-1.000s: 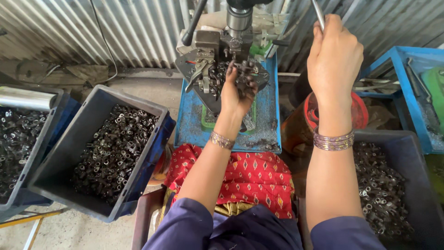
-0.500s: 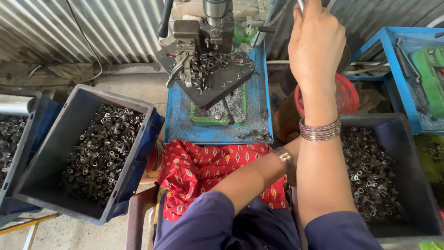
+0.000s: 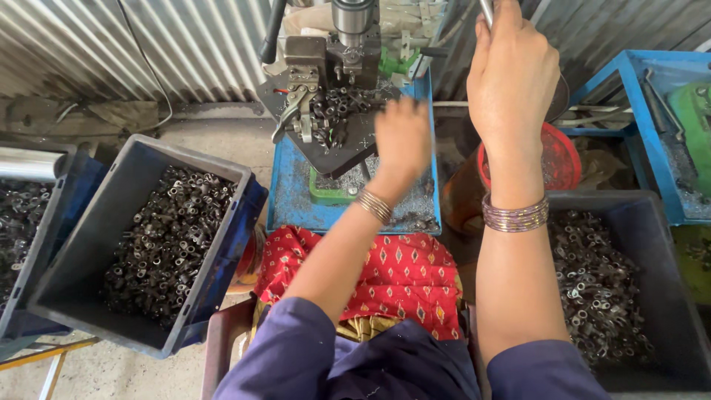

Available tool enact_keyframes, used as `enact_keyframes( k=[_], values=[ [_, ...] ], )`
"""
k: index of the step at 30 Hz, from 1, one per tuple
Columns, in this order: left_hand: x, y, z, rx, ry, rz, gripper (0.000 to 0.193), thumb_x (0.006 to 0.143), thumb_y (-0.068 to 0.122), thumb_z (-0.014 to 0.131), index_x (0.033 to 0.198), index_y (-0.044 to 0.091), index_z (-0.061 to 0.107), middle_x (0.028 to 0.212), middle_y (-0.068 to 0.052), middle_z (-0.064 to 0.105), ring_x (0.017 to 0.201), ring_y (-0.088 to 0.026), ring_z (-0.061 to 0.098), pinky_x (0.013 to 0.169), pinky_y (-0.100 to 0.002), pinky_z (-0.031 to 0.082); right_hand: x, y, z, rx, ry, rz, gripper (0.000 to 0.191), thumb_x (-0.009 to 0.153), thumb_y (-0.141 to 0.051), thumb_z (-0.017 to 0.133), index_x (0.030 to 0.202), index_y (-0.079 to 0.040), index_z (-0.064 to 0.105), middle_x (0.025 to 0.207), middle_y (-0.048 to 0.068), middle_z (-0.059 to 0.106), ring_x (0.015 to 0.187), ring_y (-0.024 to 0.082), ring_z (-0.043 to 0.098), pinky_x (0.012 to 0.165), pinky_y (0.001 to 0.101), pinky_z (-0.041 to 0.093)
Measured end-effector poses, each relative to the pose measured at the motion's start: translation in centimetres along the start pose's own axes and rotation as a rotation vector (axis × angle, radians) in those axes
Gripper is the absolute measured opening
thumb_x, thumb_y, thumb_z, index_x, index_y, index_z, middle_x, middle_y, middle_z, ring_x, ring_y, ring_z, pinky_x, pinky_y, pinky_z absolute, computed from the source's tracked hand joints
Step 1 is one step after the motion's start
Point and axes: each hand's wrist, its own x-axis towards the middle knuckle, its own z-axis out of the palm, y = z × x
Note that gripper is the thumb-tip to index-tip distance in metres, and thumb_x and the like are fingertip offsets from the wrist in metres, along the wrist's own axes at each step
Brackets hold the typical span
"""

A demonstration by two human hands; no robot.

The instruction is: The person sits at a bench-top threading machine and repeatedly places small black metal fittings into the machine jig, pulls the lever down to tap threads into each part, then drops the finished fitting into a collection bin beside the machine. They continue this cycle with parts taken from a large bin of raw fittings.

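Observation:
A small press machine (image 3: 348,44) stands on a blue bench top (image 3: 292,196). Its dark work plate (image 3: 342,152) carries a pile of small dark metal parts (image 3: 333,111). My left hand (image 3: 404,141) is motion-blurred just right of the plate, over the bench top; its fingers and any part in them are hidden. My right hand (image 3: 511,81) is raised at the upper right, with its fingers closed around the machine's metal lever handle (image 3: 486,10). Both wrists wear bangles.
A dark grey crate (image 3: 89,252) of metal parts sits at the left, with another crate (image 3: 29,215) beyond it. A third crate (image 3: 666,244) of parts is at the right. A red bowl (image 3: 559,159), a blue tray (image 3: 641,111) and a red cloth (image 3: 400,270) on my lap are also near.
My left hand left the plate, dropped back low toward the right crate, and has now come up to the plate again. My right hand kept hold of the lever.

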Motion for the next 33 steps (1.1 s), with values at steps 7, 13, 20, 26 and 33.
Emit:
enact_keyframes(
  k=[7, 13, 20, 26, 33],
  values=[
    [2.0, -7.0, -0.5, 0.126, 0.028, -0.021, 0.027, 0.08, 0.01, 0.065, 0.106, 0.013, 0.073, 0.12, -0.012, 0.062, 0.115, -0.032, 0.053, 0.09, -0.043, 0.045, 0.0, 0.0, -0.2, 0.01, 0.009, -0.01, 0.015, 0.109, -0.008, 0.062, 0.12, 0.002, 0.059, 0.099, 0.024, 0.071, 0.086, 0.047, 0.067, 0.071, 0.0548, 0.051],
    [0.9, -9.7, 0.1, -0.16, 0.049, 0.2, 0.033, 0.085, 0.005, 0.063, 0.114, 0.019, 0.073, 0.123, -0.004, 0.067, 0.117, -0.031, 0.056, 0.094, -0.047, 0.044, 0.0, 0.0, -0.6, 0.021, 0.009, 0.011, 0.014, 0.108, -0.007, 0.062, 0.119, 0.002, 0.06, 0.098, 0.024, 0.071, 0.085, 0.047, 0.067, 0.07, 0.0543, 0.052],
    [0.7, -10.0, 0.7, -0.147, 0.006, 0.25, 0.039, 0.083, 0.008, 0.066, 0.119, 0.02, 0.072, 0.119, -0.008, 0.066, 0.117, -0.033, 0.055, 0.097, -0.052, 0.042, -0.1, 0.4, -0.5, 0.029, 0.015, -0.007, 0.011, 0.111, -0.007, 0.062, 0.109, 0.003, 0.059, 0.098, 0.024, 0.07, 0.088, 0.047, 0.067, 0.072, 0.0545, 0.05],
    [0.4, -9.1, 0.1, -0.148, -0.097, 0.178, 0.031, 0.086, 0.024, 0.076, 0.111, 0.009, 0.066, 0.119, -0.013, 0.063, 0.117, -0.033, 0.055, 0.098, -0.051, 0.041, -0.2, 0.8, -0.4, 0.017, 0.01, -0.008, 0.007, 0.106, -0.005, 0.059, 0.108, 0.002, 0.06, 0.097, 0.022, 0.071, 0.087, 0.046, 0.067, 0.07, 0.0547, 0.049],
    [-2.1, -6.4, 0.8, -1.429, -0.071, -0.354, 0.027, 0.096, 0.028, 0.07, 0.111, 0.011, 0.054, 0.093, -0.004, 0.069, 0.075, -0.016, 0.064, 0.067, -0.032, 0.05, 0.1, -0.1, -1.2, 0.06, 0.028, -0.014, 0.006, 0.105, -0.003, 0.06, 0.106, 0.003, 0.06, 0.096, 0.022, 0.071, 0.085, 0.046, 0.067, 0.07, 0.0539, 0.049]
  ],
)
